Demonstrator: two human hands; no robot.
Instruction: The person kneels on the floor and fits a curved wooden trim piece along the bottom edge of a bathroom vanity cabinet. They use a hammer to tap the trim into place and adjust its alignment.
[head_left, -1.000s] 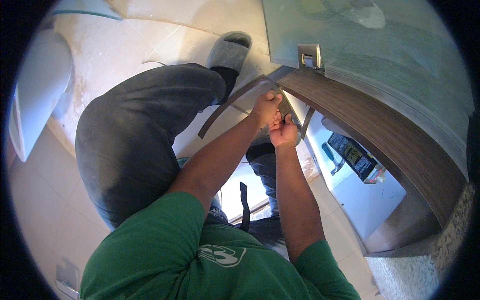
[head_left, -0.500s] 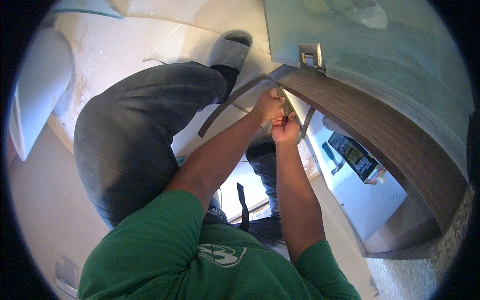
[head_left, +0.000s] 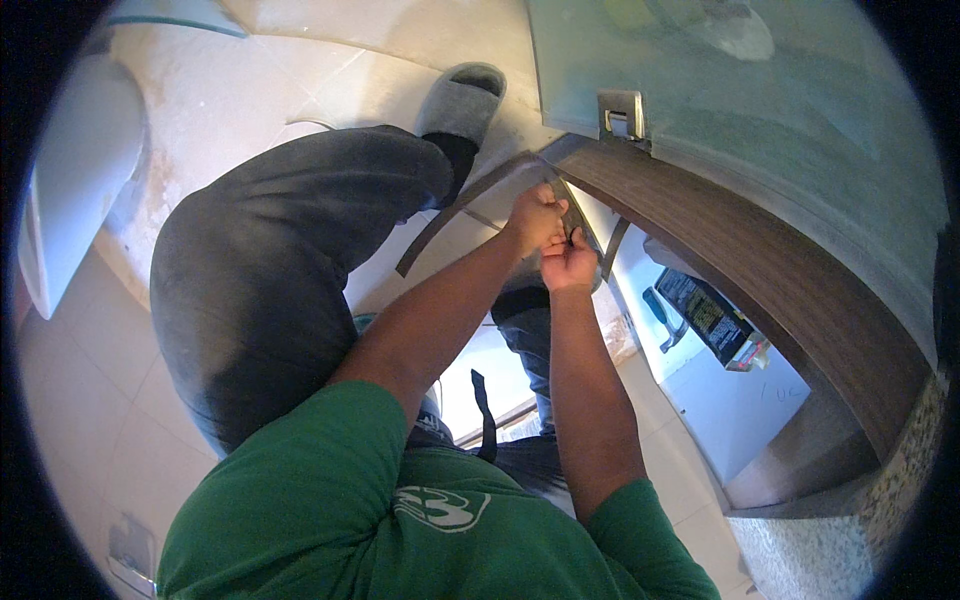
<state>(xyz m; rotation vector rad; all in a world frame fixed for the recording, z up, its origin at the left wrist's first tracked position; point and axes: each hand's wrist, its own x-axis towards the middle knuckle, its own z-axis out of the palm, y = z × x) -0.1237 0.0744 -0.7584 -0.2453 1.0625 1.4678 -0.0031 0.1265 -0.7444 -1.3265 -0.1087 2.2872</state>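
My left hand (head_left: 538,217) is closed, its fingers curled and pressed together. Just below it, my right hand (head_left: 570,263) is closed too, palm turned up and thumb raised. The hands touch or nearly touch, and what their fingers grip is too small and covered to make out. A dark brown piece (head_left: 578,212) shows right beside the fingertips. Close by on the left, a thin brown strip (head_left: 452,212) curves down toward the floor. To the right of the hands runs a long wood-grain board (head_left: 740,225).
A glass door (head_left: 720,90) with a metal hinge (head_left: 621,115) stands at upper right. Inside the cabinet, a black box (head_left: 705,315) and a hammer (head_left: 668,320) lie on a white panel (head_left: 735,410). My slippered foot (head_left: 463,100) rests on the tiles; a white curved fixture (head_left: 85,180) stands left.
My right hand has shifted slightly, with its thumb a little lower. My left hand stays nearly in place, its fingers a bit more curled. The surroundings look the same.
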